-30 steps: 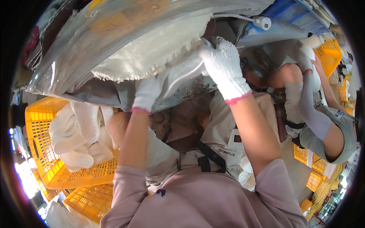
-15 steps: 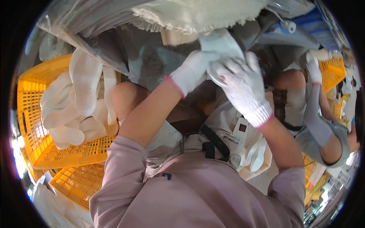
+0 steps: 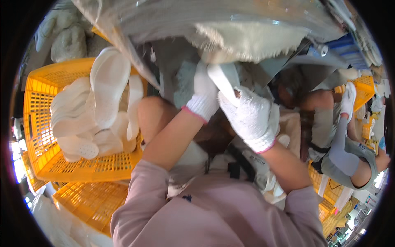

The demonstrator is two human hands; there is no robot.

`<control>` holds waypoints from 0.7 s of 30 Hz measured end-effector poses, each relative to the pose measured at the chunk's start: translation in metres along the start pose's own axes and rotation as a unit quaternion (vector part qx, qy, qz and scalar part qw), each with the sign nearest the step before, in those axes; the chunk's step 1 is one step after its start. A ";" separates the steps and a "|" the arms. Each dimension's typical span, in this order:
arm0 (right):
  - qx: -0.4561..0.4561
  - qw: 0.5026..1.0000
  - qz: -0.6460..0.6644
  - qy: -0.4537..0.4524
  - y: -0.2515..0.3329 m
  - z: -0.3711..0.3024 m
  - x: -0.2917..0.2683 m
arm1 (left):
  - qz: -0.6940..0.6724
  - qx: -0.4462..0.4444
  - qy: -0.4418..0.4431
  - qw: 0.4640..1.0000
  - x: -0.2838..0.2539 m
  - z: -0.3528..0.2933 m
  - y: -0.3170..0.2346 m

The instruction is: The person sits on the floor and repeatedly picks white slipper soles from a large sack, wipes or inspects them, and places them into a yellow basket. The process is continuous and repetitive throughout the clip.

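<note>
A white shoe insole (image 3: 222,85) is turned edge-on between my gloved hands, just below the frayed edge of a pale cloth buffing wheel (image 3: 251,41). On its left side, my left hand (image 3: 205,87) is closed on it, fingers partly hidden. My right hand (image 3: 250,116) is wrapped round its near end. Whether the insole touches the wheel I cannot tell. Many similar insoles (image 3: 111,86) lie heaped in a yellow plastic basket (image 3: 39,119) to my left, one large one leaning on top.
A second yellow crate (image 3: 92,201) sits below the basket, beside clear plastic bags (image 3: 55,222). Grey sheeting and a machine hood (image 3: 173,20) hang over the wheel. More insoles (image 3: 273,185) lie by my right knee. At right a co-worker (image 3: 349,152) sits near another yellow basket (image 3: 362,88).
The insole has turned from showing its broad face to edge-on, and my hands have shifted with it. The view has moved, so the wheel and basket appear lower and further right.
</note>
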State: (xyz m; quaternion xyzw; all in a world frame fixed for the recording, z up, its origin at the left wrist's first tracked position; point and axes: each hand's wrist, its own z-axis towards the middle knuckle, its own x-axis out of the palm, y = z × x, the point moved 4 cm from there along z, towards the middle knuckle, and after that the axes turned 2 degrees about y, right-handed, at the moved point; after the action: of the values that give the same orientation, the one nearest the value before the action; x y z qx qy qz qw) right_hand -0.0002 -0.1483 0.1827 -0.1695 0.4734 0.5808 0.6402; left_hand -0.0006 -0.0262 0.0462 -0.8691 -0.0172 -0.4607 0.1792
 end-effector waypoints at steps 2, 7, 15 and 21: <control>0.013 0.999 -0.042 0.016 -0.003 0.010 0.008 | 0.301 0.151 0.087 0.938 -0.001 -0.001 -0.001; 0.092 0.991 0.023 0.092 -0.004 0.039 0.011 | 0.416 0.428 0.116 0.794 0.009 -0.021 -0.005; 0.305 0.836 0.333 0.311 0.010 0.015 0.002 | -0.033 -0.036 0.102 0.994 0.017 0.009 -0.013; 0.216 0.933 0.218 0.189 0.052 0.010 -0.027 | -0.083 -0.023 0.168 0.982 0.010 -0.014 0.008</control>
State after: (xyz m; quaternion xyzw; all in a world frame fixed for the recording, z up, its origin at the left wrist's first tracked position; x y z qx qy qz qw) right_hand -0.0394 -0.1425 0.2270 -0.0268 0.7246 0.5472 0.4181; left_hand -0.0046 -0.0397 0.0589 -0.7788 -0.0484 -0.6137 0.1206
